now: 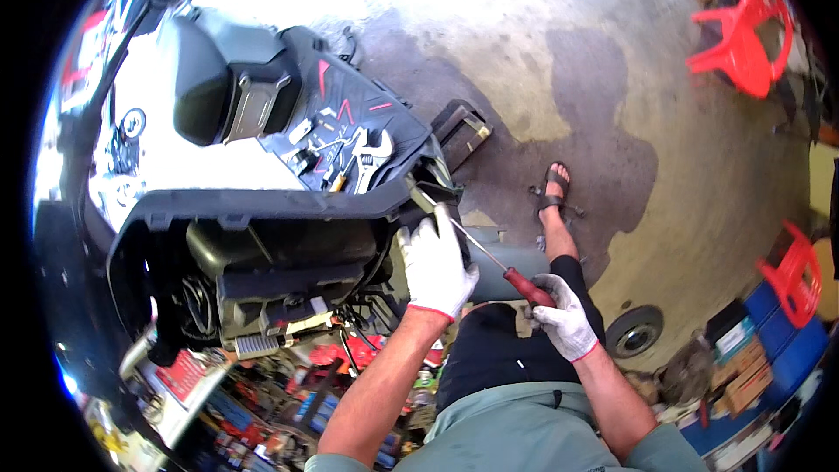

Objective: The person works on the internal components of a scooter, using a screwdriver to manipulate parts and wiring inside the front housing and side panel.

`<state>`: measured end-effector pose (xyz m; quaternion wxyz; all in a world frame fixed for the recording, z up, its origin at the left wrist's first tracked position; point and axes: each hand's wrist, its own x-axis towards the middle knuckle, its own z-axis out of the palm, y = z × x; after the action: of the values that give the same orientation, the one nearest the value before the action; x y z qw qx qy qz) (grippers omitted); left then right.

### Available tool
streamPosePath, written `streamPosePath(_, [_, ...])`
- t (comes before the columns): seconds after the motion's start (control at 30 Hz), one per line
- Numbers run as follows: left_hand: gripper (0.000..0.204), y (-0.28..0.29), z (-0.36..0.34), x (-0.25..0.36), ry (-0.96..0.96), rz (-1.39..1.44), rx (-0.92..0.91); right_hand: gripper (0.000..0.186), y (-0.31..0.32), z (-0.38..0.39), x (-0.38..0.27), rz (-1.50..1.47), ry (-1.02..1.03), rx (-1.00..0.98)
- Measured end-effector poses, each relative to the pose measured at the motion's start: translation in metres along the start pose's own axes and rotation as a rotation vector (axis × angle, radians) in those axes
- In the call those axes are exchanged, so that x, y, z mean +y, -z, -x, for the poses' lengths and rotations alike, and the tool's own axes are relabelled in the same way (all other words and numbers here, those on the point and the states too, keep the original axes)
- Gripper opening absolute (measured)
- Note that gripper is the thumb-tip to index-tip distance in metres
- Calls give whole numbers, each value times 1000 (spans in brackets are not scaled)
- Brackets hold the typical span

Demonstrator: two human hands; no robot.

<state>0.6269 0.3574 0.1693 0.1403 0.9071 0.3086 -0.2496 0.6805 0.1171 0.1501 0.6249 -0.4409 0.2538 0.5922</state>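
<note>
Working position at a vehicle body, viewed from above. At left, the black frame [262, 203] borders a recess containing a dark box [280, 249]; below its right end hang exposed cables [358, 323], which a dropped part or a stray blade could probably snag. Above the frame, the dark panel [367, 96] carries loose small parts [301, 131] and an adjustable wrench [374, 157]; a sharp jolt to the body might well send these sliding to the floor. The white-gloved left hand [439, 271] lies at the frame's right-hand corner, its fingers extended and only slightly bent; whether they pinch anything cannot be told. Right of it, the red-handled screwdriver [524, 285] slants between the two hands, its shaft running up toward the left fingertips; its tip is too indistinct to show whether it is seated. Should it slip under sideways force, the nearby left fingers appear most at risk. The gloved right hand [564, 319] is curled around the handle's rear end, where loose glove fabric could let the grip turn. Beyond, the sandalled foot [555, 183] would be poorly protected from a falling tool.
</note>
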Motion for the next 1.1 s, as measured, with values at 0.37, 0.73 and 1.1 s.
streamPosePath(0.37, [111,-8,-10,16,12,-107,-21,46,6,-5,1,643,604,161])
streamPosePath(0.73, [115,-11,-15,21,11,-199,-27,31,23,-27,-28,-561,-322,67])
streamPosePath(1.1, [117,-15,-12,17,29,-184,-14,39,23,-26,-12,-594,-466,85])
